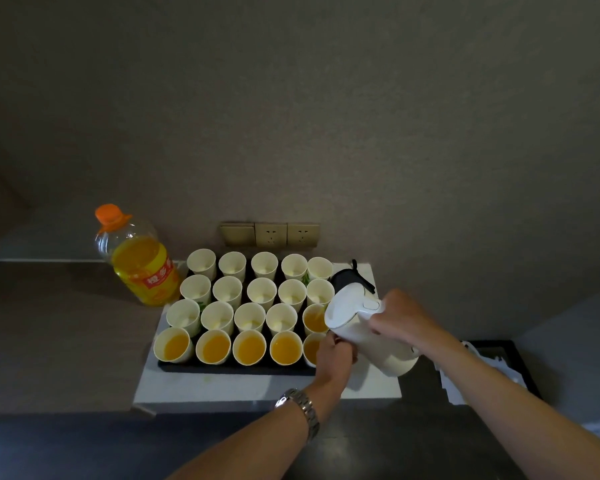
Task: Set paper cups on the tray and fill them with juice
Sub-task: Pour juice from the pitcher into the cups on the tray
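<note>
Several white paper cups stand in rows on a black tray. The front row holds orange juice, for example one cup; the cups behind, such as one empty cup, hold none. My right hand grips the handle of a white kettle tilted left over the second-row right cup, which has juice in it. My left hand grips the front-right cup under the kettle; a metal watch is on that wrist.
A large juice bottle with an orange cap stands left of the tray. The tray sits on a white mat on a dark counter. Wall sockets are behind. A black kettle base and another dark tray lie to the right.
</note>
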